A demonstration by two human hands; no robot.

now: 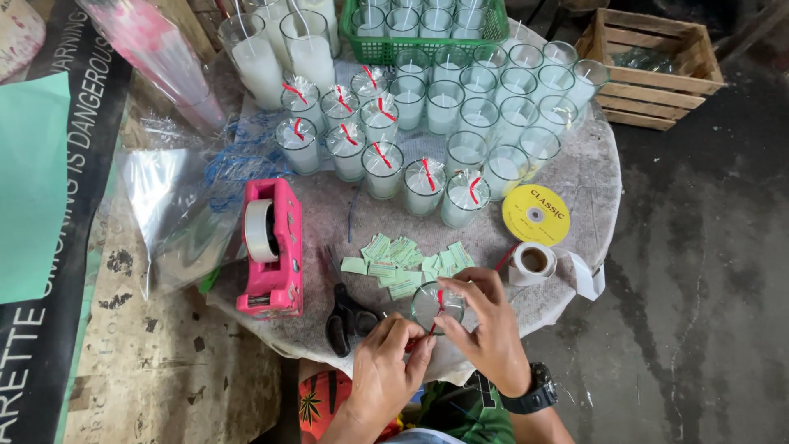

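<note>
A glass candle (434, 302) wrapped in clear film stands at the near edge of the round table (596, 193). My right hand (485, 325) grips it from the right, fingers on its top. My left hand (390, 370) pinches a thin red ribbon (436, 316) at the candle's rim. Small green paper labels (403, 261) lie scattered just behind the candle. Black scissors (345, 316) rest on the table left of my left hand.
A pink tape dispenser (271, 247) sits at the left, with clear film sheets (177, 210) beside it. Several candles, some tied with red ribbon (382, 168), fill the table's far half. A yellow ribbon spool (536, 215), a sticker roll (532, 261), a green basket (423, 29) and a wooden crate (649, 70) are also around.
</note>
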